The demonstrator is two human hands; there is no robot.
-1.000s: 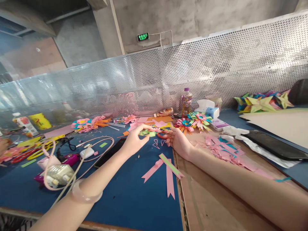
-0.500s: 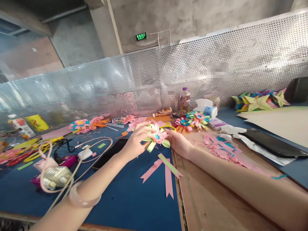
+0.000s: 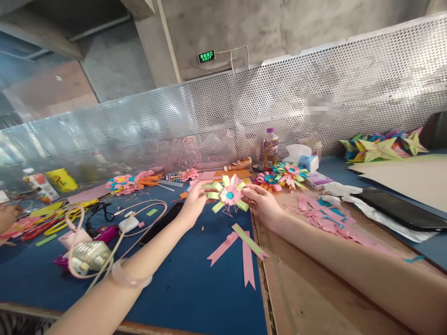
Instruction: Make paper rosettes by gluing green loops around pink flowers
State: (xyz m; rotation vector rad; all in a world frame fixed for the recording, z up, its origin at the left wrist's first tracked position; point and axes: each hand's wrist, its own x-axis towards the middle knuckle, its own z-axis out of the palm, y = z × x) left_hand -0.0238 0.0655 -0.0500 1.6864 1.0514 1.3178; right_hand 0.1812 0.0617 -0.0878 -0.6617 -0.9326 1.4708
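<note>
Between my two hands is a paper flower, with green outer loops, pink inner petals and a blue centre. My left hand pinches its green loops at the left side. On the right edge, the fingers of my right hand are closed on its petals. Below the flower, pink paper strips with notched ends lie on the blue tabletop, one crossed by a green strip. A dark phone is partly hidden behind my left forearm.
Finished paper flowers and a drink bottle stand at the back. Pink paper scraps lie right of my right hand. Cables and a charger spread at left, near red scissors. Another person's hand shows at the far left.
The flower now faces me more fully, and my left hand has moved from over its top to its left edge. Another person's hand has come into view at the far left.
</note>
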